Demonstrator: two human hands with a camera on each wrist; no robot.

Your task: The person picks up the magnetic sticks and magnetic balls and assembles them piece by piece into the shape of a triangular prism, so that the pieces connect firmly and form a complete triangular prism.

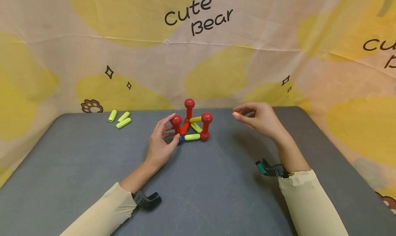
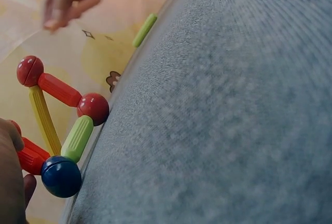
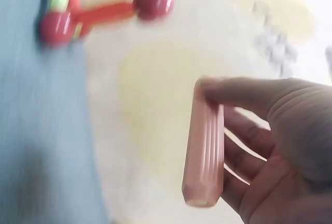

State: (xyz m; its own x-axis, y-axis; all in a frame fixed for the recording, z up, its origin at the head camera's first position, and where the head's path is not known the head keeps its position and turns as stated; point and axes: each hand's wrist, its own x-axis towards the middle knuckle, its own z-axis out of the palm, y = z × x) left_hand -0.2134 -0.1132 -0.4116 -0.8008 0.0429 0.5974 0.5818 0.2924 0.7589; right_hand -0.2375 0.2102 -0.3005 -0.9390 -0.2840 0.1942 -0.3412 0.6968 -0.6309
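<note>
At the middle of the counter (image 1: 191, 188), towards its far edge: left hand (image 1: 161, 141) clamped on the left red upright (image 1: 177, 128) of a ball-and-rod frame (image 1: 196, 127), fingers up by the top red ball (image 1: 176, 120), thumb down beside the blue ball (image 2: 61, 177). Frame has a three-cornered base and red uprights; a yellow rod (image 1: 195, 119) slants to the right-hand top ball (image 1: 207, 118). Looks light, hard plastic: rods stiff, balls glossy, likely slippery. Joints probably the weak point, apt to part under a side knock. Best hold: low, on a rod close to its joint.

Right of the frame, well apart, raised: right hand (image 1: 258, 119), thumb and fingers pinching one end of a pinkish rod (image 3: 204, 151), lower end free. Ribbed lengthwise, so should grip well along its flanks; judged light, rigid, not fragile.

Surroundings. Far left, three loose light-green rods (image 1: 123, 123), near one another. Behind the frame, patterned cloth (image 1: 216, 64) rises, limiting reach from the far side. Left hand itself blocks the frame's left; right upright (image 1: 205, 127) stands between right hand and frame's middle. Near right, dark wristband (image 1: 272, 169); might catch an upright if brought low.
</note>
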